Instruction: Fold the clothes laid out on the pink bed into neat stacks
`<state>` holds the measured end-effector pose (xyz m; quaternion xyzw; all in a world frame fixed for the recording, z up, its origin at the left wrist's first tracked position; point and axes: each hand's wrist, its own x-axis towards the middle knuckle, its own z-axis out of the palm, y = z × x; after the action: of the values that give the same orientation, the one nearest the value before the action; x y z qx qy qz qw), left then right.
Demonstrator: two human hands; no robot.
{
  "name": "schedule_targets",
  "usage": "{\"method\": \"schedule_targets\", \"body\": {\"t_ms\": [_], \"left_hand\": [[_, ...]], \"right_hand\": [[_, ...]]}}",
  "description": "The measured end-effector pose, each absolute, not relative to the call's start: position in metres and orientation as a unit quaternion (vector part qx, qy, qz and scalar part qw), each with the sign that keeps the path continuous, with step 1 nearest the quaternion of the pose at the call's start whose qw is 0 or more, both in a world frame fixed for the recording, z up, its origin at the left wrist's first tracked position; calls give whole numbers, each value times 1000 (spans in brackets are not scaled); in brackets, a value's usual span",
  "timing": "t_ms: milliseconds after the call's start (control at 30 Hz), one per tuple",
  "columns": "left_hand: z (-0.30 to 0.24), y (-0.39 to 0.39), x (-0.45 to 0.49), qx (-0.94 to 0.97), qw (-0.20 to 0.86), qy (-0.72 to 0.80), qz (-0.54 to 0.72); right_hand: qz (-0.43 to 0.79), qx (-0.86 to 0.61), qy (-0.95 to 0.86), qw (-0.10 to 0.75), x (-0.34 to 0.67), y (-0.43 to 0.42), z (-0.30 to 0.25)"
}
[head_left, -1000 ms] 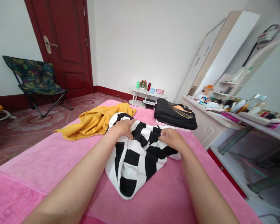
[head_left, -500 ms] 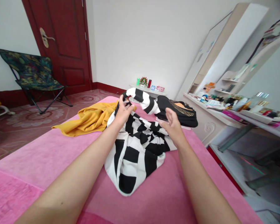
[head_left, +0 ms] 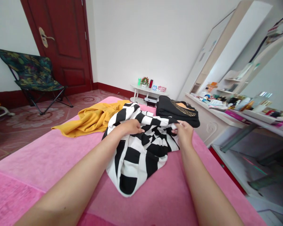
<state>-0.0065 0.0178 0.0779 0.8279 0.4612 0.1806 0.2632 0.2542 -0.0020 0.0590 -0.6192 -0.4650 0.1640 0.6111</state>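
A black-and-white checked garment [head_left: 132, 157] lies bunched on the pink bedspread [head_left: 169, 188], one corner pointing toward me. My left hand [head_left: 132, 127] rests on its upper part, with thumb and fingers closed on the fabric. At the garment's right side, my right hand [head_left: 184, 131] pinches the end of a raised fold near a small white patch. To the left spreads a crumpled mustard-yellow garment [head_left: 94, 121], partly beneath the checked one. Beyond my right hand sits a folded black garment [head_left: 172, 110] with a gold patterned band.
A low white table [head_left: 146, 89] with small items stands against the far wall. On the right is a dressing table [head_left: 226, 117] crowded with bottles. A folding chair [head_left: 37, 75] stands by the red door [head_left: 66, 44] at left.
The raised striped part of the checked garment has come down toward me. My left hand has lowered and closed on the cloth; my right hand has moved right and taken hold of its edge.
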Motion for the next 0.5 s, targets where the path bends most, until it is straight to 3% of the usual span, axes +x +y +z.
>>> {"method": "schedule_targets", "body": {"t_ms": [100,200,300,500], "left_hand": [[77,8,8,863,344,320,185],[75,-14,33,907,307,242,158],[78,-51,56,944,239,192,122],[99,-142,53,980,169,94,55]], "right_hand": [[243,-489,-374,750,258,0,65],[269,-450,-411,745,248,-4,69],[290,-475,-519,649,234,-10,71],[245,-553,-725,328,236,-9,55]]}}
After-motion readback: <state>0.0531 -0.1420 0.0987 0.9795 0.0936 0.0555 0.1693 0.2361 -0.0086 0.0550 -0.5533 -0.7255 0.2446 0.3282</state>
